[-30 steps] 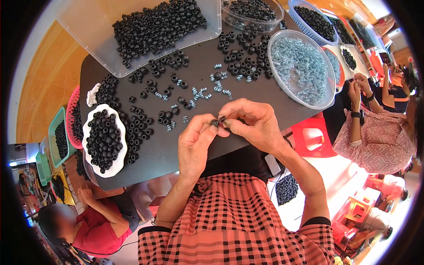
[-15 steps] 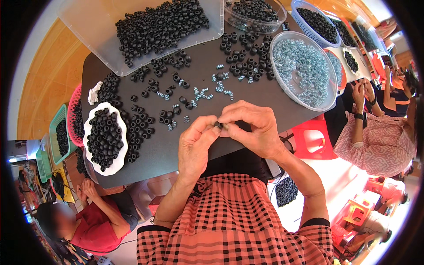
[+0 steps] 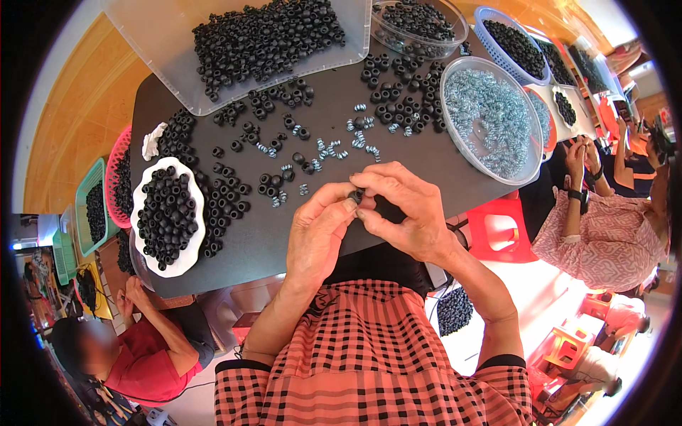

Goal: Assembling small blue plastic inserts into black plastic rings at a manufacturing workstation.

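My left hand (image 3: 316, 231) pinches a small round hollow black plastic piece (image 3: 356, 194) between thumb and fingertips, just over the table's near edge. My right hand (image 3: 405, 209) curves around the same piece from the other side. Its index fingertip is close against the top, and its thumb is parted from the finger, lower down. Whether anything tiny sits inside the piece is hidden. Beyond my hands, small metal coil springs (image 3: 329, 150) lie scattered among loose black pieces (image 3: 270, 186) on the dark table (image 3: 234, 266).
A white scalloped dish (image 3: 199, 234) of black pieces stands at left. A clear bin (image 3: 153, 53) and a clear bowl (image 3: 458, 46) of them are at the back. A round tub (image 3: 534, 170) of springs is at right. Co-workers (image 3: 153, 348) sit on both sides, near a red stool (image 3: 501, 231).
My right thumb and index finger have parted slightly around the black piece, showing more of it. The whole view has shifted a little.
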A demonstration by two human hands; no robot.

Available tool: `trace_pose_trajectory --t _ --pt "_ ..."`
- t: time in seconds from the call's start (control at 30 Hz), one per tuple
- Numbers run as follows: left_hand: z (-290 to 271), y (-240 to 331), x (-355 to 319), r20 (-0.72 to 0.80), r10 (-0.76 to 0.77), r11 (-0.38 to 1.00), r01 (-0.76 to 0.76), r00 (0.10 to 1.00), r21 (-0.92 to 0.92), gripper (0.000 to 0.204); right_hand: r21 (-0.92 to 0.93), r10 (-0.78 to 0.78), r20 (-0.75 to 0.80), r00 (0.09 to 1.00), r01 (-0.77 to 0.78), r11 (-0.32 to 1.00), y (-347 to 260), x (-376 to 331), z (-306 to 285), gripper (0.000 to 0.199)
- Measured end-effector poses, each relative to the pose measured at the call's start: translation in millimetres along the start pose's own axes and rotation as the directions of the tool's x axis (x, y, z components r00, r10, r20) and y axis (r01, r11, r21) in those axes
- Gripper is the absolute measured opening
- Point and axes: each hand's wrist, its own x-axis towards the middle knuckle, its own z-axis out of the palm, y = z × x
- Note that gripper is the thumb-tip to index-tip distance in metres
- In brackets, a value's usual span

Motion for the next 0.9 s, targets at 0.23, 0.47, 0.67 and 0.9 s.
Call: trace_pose_trajectory --t 0.23,0.47,0.67,0.9 --pt "-2.7 -1.5 2.7 0.05 -0.025 0.996 0.03 0.998 -0.087 0.019 -0.235 -0.212 0.056 0.976 0.22 0.947 18.2 0.3 3.8 0.047" --pt "-6.1 -12.1 3.0 -0.026 -0.039 0.999 0.038 0.999 -0.021 0.016 -0.418 -0.33 0.033 0.944 0.312 0.853 21.5 -4.0 11.2 0.049" --pt "-1.6 -7.9 3.7 0.034 -0.004 0.998 0.006 0.999 -0.066 0.019 -0.344 -0.261 -0.031 0.965 0.235 0.909 20.3 0.2 13.2 0.045" --pt "-7.3 -10.8 4.5 0.053 -0.029 0.988 0.037 0.998 -0.149 0.02 -0.445 -0.374 -0.029 0.927 0.323 0.835 21.0 0.0 14.0 0.043"
